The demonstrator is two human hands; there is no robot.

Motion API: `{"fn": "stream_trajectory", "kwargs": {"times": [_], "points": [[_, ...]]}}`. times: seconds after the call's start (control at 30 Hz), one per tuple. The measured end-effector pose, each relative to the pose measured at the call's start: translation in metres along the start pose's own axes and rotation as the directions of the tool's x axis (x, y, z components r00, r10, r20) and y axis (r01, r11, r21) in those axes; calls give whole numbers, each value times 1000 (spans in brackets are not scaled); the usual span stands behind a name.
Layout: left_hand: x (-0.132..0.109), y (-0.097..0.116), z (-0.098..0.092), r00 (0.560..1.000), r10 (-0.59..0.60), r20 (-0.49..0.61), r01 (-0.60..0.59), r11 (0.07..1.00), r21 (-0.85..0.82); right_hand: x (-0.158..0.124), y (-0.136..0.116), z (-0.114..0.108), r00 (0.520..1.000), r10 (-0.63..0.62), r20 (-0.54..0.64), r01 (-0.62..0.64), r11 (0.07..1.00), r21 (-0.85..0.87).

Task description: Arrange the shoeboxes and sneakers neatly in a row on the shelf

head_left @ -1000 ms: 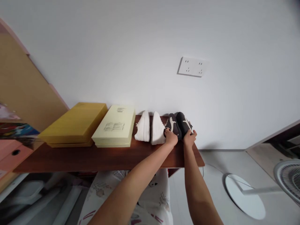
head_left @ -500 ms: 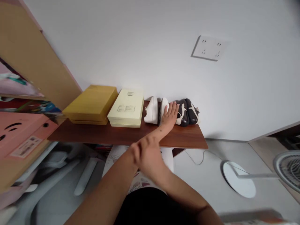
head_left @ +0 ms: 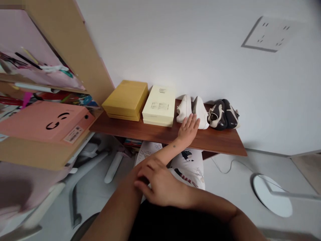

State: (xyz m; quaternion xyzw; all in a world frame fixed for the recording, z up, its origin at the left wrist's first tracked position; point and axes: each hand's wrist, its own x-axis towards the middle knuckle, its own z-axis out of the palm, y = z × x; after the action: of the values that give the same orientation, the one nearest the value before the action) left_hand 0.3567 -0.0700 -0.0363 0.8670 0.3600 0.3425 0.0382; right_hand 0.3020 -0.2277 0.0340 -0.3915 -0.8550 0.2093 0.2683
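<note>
The right hand (head_left: 160, 182) was positioned nearest, across the left forearm (head_left: 167, 154). Its fingers were half curled, its thumb was set apart, and no object was gripped by it. Whether pressure was applied to the forearm could not be determined.

The left hand (head_left: 188, 132) was extended farther forward, back upward, with the fingers straight and slightly parted. No object was gripped by it. The shelf (head_left: 155, 132) was located beneath it; contact could not be confirmed.

The white shoes (head_left: 185, 107) were located directly ahead of the left hand, on the shelf, and were partly covered by its fingertips in the view. Whether they were touched could not be determined. Their long axes were directed away from the left hand toward the wall (head_left: 180, 43), with the far ends set slightly closer together. The left hand was the nearer one; the right hand was set well back from the pair.

The dark shoes (head_left: 232, 117) were placed to the right of the left hand, just beside the white pair. The cream box (head_left: 160, 105) was placed ahead and to the left of that hand, with the yellow box (head_left: 127, 97) farther left. The pink box (head_left: 47, 117) was located well to the left of both hands. The socket (head_left: 271, 33) was mounted ahead and to the right, above shelf level.
</note>
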Motion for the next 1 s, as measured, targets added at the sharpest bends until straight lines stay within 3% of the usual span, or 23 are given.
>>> {"fn": "stream_trajectory", "kwargs": {"times": [0.1,0.13,0.23,0.3,0.43,0.57,0.7,0.73,0.8,0.87,0.93,1.0], "points": [[-23,-5,-1,999,-32,22,30,997,76,7,8,17,981,188,-51,-195,956,-220],[-28,-7,-1,998,-49,26,46,994,103,10,11,24,980,194,-41,-198,943,-268],[-39,-16,0,998,-41,44,35,992,118,16,14,45,994,43,96,-22,977,-212],[-43,-24,1,999,-8,47,4,996,85,20,11,53,989,43,142,-17,983,-182],[-55,-38,5,998,-45,32,44,999,23,29,3,51,940,302,158,-234,908,-348],[-73,-48,9,992,-113,56,116,992,-51,38,-8,51,908,164,387,-117,983,-141],[-87,-53,4,985,-172,30,175,973,-149,46,-15,59,885,296,359,-233,950,-209],[-90,-54,2,982,-189,22,190,966,-176,47,-16,61,880,264,394,-216,963,-160],[-95,-57,-5,977,-212,2,206,949,-239,47,-18,65,853,42,520,-123,985,123],[-99,-62,-15,977,-210,-28,191,931,-312,46,-16,67,819,-160,551,-86,915,394],[-102,-73,-31,977,-198,-74,158,917,-367,47,-10,65,844,-178,506,-100,874,475],[-103,-92,-54,969,-200,-148,130,915,-383,51,2,58,914,-87,396,-120,875,470]]}}
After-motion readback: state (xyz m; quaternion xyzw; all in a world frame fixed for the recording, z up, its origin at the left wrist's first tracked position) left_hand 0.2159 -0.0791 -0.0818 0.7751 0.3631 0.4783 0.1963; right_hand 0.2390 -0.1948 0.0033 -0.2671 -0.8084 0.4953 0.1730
